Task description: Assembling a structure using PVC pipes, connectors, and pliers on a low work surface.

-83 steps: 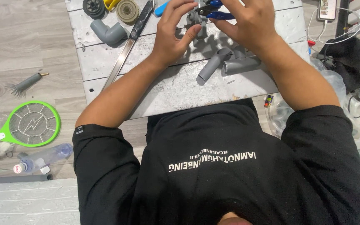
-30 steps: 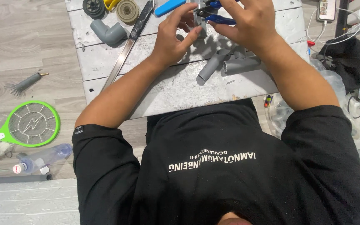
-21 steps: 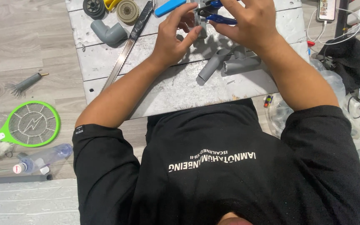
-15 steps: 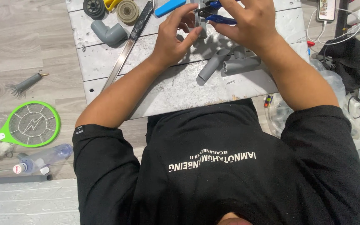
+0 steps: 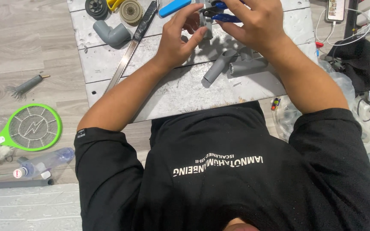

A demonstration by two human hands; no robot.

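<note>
nothing moved: pipe piece [image 5: 205, 19] between left hand [image 5: 177, 40], right hand [image 5: 255, 23]

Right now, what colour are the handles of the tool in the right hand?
Blue handles, gripped by the right hand; the head view shows them.

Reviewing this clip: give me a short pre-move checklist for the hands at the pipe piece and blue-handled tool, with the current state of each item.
1. Left hand steadies the small grey pipe piece: ok, fingers touch it.
2. Right hand grips the blue-handled tool: ok, handles show under the fingers.
3. Tool jaws seated on the piece: cannot tell, hidden by the hands.
4. Loose grey pipe fittings lie clear of the hands: ok, nearer the table edge.
5. Saw blade away from the left forearm: ok, apart, beside it.
6. Work within the table: ok.
</note>
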